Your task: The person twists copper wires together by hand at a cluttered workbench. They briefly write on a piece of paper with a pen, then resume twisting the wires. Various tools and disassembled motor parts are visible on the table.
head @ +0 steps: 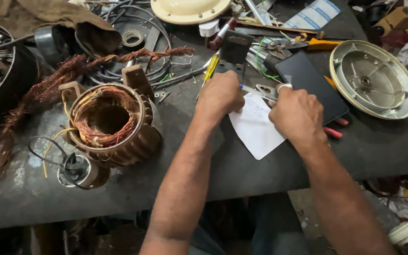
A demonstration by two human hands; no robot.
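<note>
Hands: two; left [220,94] clenched on pen [249,88], right [294,113] gripping scissors [266,90]
Paper [256,127]: one, on counter [242,170]
Phone [310,82]: one
Stator [112,123]: one
Covers: two [373,78], [190,9]

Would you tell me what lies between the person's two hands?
In the head view, between left hand and right hand: white paper and a blue pen.
</note>
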